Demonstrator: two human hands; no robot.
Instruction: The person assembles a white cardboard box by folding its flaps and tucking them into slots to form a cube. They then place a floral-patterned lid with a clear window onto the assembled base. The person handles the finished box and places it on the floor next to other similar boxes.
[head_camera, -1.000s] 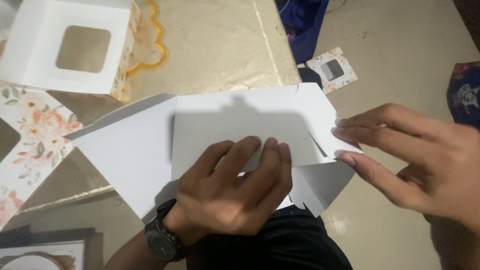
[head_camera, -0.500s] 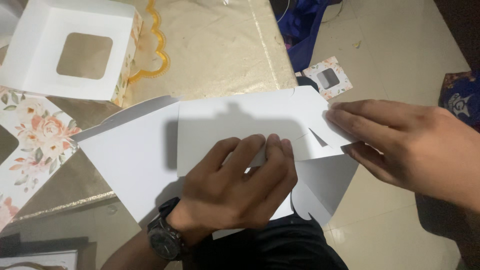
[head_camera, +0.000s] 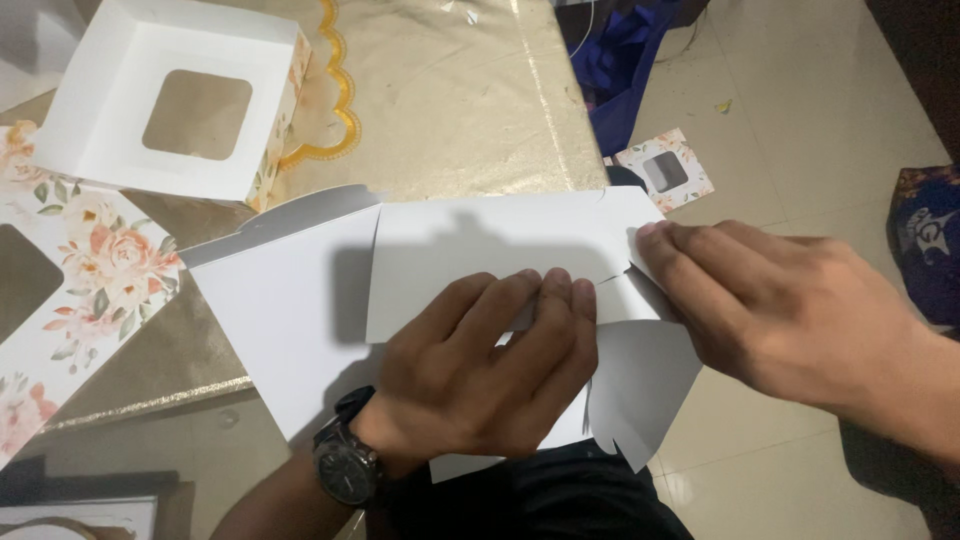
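Left hand (head_camera: 490, 375) flat, fingers together, pinning white card blank (head_camera: 290, 310) — right hand (head_camera: 770, 300), at three o'clock, fingers together, presses side flap (head_camera: 640, 255) to crease.

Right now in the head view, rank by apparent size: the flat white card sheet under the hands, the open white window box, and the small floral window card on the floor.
1. Flat white card sheet, largest.
2. Open white window box.
3. Small floral window card, smallest, though it lies farther away on the floor.

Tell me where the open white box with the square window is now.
In the head view, the white box with the square window sits at the upper left on the golden cloth, beyond the flat white cardboard sheet.
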